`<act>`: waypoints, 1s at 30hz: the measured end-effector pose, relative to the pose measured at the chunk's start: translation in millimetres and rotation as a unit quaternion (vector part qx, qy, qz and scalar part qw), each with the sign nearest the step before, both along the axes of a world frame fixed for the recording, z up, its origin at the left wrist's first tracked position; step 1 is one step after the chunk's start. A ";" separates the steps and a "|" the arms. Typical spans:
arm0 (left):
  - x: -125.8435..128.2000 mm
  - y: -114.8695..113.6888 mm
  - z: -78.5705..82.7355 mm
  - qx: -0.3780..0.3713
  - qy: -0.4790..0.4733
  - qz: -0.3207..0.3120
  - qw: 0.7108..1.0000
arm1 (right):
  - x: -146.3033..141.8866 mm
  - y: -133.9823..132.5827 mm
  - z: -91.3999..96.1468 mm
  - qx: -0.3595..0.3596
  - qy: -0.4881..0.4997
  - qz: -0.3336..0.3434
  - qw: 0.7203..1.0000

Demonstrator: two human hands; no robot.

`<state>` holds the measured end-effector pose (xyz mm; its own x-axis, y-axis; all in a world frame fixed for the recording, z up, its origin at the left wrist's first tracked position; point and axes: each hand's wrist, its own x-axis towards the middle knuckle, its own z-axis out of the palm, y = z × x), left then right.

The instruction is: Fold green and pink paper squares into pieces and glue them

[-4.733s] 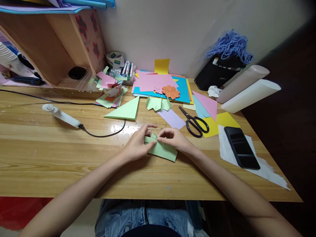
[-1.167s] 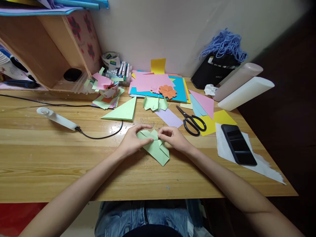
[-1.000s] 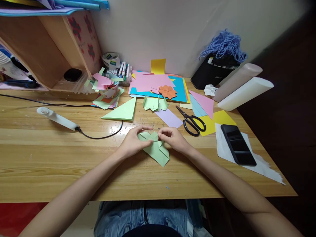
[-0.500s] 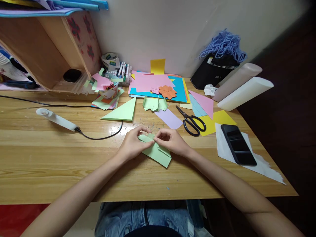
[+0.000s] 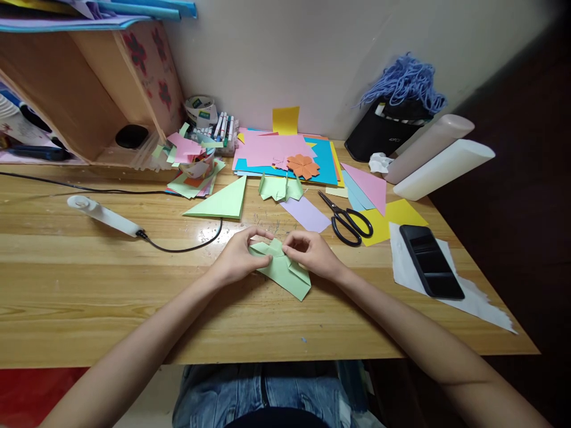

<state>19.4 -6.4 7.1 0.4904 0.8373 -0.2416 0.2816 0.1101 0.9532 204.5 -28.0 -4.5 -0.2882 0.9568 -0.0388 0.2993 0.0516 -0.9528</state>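
A light green folded paper [image 5: 285, 276] lies at a slant on the wooden table, with a small flap standing out at its top edge. My left hand [image 5: 236, 255] grips its left end, thumb on top and fingers behind. At the upper right, my right hand [image 5: 312, 252] pinches a fold of the same paper between thumb and forefinger. Beyond the hands lie a green paper triangle [image 5: 223, 202] and a green folded paper piece [image 5: 280, 188]. A lilac paper [image 5: 307, 214] and black-handled scissors [image 5: 345, 220] rest just past my right hand.
A white device [image 5: 104, 215] with a black cable lies at left. To the right, a phone [image 5: 430, 261] rests on torn white paper. Coloured sheets [image 5: 330, 163] with an orange paper flower [image 5: 303, 166], a scrap cup [image 5: 198, 163] and a black pouch [image 5: 379, 131] stand along the back.
My thumbs have drawn apart, the right hand shifting slightly right. More of the paper's top flap and centre folds shows between them.
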 end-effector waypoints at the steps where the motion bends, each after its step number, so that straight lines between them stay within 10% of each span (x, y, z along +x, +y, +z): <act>1: -0.2 0.1 0.4 -0.010 -0.006 -0.007 1.000 | 0.4 0.2 -0.2 0.000 -0.002 0.002 1.000; 30: 1.0 1.5 3.2 -0.041 -0.008 -0.013 0.999 | 4.0 1.1 1.7 0.014 -0.002 -0.002 1.000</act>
